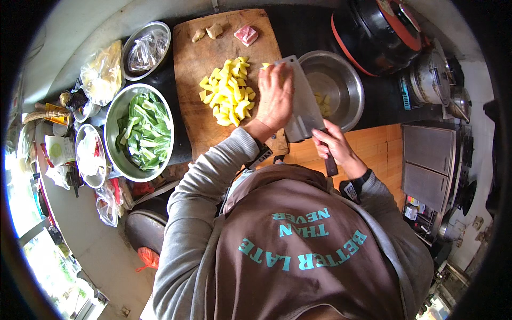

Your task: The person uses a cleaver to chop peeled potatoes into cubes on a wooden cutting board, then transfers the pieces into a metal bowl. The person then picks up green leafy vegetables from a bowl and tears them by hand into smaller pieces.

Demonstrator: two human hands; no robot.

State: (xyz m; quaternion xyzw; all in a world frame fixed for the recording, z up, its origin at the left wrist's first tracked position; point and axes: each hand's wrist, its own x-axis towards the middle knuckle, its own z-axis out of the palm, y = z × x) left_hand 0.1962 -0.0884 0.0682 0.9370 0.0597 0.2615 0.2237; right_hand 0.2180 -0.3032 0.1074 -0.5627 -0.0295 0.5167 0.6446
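My right hand [338,146] grips the dark handle of a cleaver [304,100], its broad blade slanting between the wooden cutting board and a steel basin [352,96]. My left hand [276,94] is cupped against the blade's board-side face. Yellow chunks, apparently potato, peep out at its fingertips; what lies under the palm is hidden. On the wooden cutting board [186,68] rests a heap of cut yellow chunks [228,92]. Two pieces of what looks like ginger [214,31] and a piece of raw meat [246,35] lie at its far end. Several chunks sit in the basin.
Left of the board stand a steel bowl of chopped leafy greens [146,132], a bowl holding a plastic bag [148,48] and a smaller bowl [91,156]. A black-and-red cooker [376,36] is beyond the basin, near a lidded pot [430,76]. Metal cabinet doors [426,164] are at right.
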